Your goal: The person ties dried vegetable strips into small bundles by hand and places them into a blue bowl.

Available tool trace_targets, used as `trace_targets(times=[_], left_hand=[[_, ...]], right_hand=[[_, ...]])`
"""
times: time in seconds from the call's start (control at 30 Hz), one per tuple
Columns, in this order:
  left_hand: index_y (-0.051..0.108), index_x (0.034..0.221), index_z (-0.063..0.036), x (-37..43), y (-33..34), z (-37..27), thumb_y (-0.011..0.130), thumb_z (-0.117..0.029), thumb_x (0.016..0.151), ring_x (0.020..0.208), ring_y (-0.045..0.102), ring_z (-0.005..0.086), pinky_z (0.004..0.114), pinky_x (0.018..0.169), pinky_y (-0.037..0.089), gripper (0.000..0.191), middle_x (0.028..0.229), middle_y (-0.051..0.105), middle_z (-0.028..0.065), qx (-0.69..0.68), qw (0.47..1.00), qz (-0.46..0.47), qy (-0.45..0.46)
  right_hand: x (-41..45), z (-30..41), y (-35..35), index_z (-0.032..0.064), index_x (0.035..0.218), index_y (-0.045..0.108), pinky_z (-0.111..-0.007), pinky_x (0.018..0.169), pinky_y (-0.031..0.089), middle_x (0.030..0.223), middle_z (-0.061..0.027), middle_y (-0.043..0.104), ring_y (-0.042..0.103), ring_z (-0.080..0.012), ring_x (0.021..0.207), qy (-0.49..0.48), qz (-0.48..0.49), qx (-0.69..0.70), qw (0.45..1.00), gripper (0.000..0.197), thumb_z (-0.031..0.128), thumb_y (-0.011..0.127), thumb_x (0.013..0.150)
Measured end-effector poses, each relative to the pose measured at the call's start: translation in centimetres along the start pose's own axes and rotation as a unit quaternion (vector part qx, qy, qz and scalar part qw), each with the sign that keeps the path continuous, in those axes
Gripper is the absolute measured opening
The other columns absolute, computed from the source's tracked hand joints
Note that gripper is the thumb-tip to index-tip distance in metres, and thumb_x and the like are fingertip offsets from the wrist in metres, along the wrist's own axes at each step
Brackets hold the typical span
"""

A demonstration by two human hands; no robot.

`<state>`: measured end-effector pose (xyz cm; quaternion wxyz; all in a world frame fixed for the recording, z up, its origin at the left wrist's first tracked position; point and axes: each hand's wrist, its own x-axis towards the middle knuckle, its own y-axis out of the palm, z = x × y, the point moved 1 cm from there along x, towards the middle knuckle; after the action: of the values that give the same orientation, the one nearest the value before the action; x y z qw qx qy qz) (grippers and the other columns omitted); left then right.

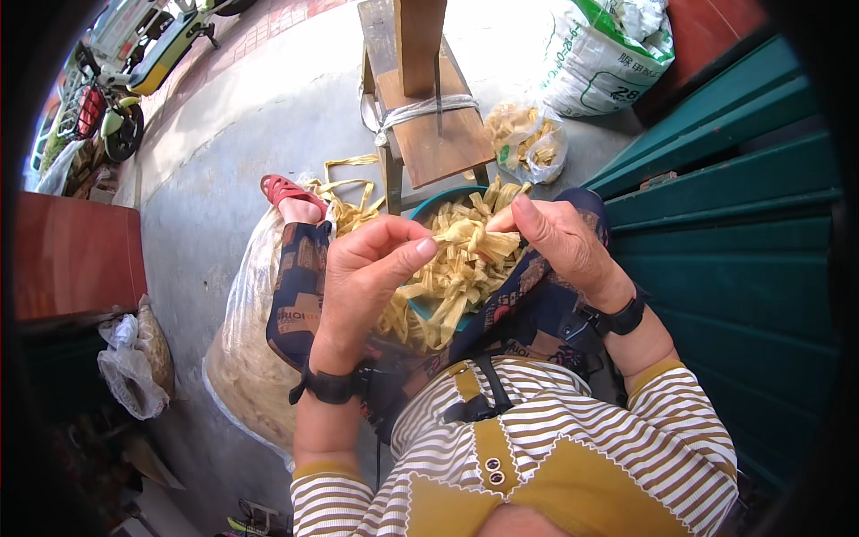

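Note:
Between my two hands is a folded or knotted yellowish dried strip (pixel 473 235), perhaps tofu skin or a plant strip. My left hand (pixel 382 275) pinches its left end between thumb and index finger. At its right side my right hand (pixel 557 238) holds it near the top, the thumb raised; the fingertips are partly hidden. Below both hands, a teal basin (pixel 429 209) on my lap or between my legs is heaped with pale yellow strips (pixel 463 282). More long strips (pixel 352 194) trail over the basin's left side.
A wooden bench (pixel 436 127) with an upright board and a cloth tie stands ahead. Right of it are a plastic bag of yellow pieces (pixel 530 144) and a white woven sack (pixel 604 67). A large filled sack (pixel 248 376) lies left of my leg. Green panels (pixel 725 268) flank the right.

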<state>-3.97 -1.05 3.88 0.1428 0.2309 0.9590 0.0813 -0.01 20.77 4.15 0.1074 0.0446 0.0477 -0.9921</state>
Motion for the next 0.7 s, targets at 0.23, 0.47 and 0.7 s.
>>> trace_targets(times=[0.23, 0.47, 0.7], left_hand=[[0.065, 0.086, -0.0001, 0.4, 1.0, -1.4, 0.070, -0.003, 0.077, 0.062, 0.062, 0.0157, 0.026, 0.055, 0.047, 0.011, 0.073, 0.064, 0.0066, 0.250, 0.919, 0.090, 0.292], [0.066, 0.084, 0.0000, 2.4, -1.8, -0.8, 0.070, -0.007, 0.080, 0.060, 0.054, 0.0054, 0.020, 0.054, 0.043, 0.009, 0.066, 0.061, 0.0013, 0.239, 0.958, 0.027, 0.155], [0.065, 0.081, 0.0014, 11.9, -1.9, 0.1, 0.069, -0.020, 0.081, 0.057, 0.053, 0.0072, 0.023, 0.053, 0.043, 0.022, 0.063, 0.061, 0.0035, 0.256, 0.953, -0.083, 0.141]], right_hand=[[1.6, 1.6, 0.5, -0.0044, 0.096, 0.059, -0.024, 0.060, 0.049, 0.067, -0.0099, 0.060, 0.056, -0.0119, 0.052, 0.239, 0.306, 0.230, 0.893, 0.039, 0.031, 0.041, 0.096], [2.6, 0.1, -0.8, 0.0052, 0.083, 0.053, -0.017, 0.039, 0.035, 0.058, 0.0021, 0.049, 0.045, -0.0037, 0.044, 0.214, 0.192, 0.147, 0.946, 0.034, 0.036, 0.046, 0.096], [9.7, -2.4, -3.1, 0.0035, 0.087, 0.057, -0.022, 0.046, 0.041, 0.063, -0.0036, 0.057, 0.051, -0.0097, 0.047, -0.037, -0.115, -0.198, 0.973, 0.025, 0.026, 0.050, 0.093]])
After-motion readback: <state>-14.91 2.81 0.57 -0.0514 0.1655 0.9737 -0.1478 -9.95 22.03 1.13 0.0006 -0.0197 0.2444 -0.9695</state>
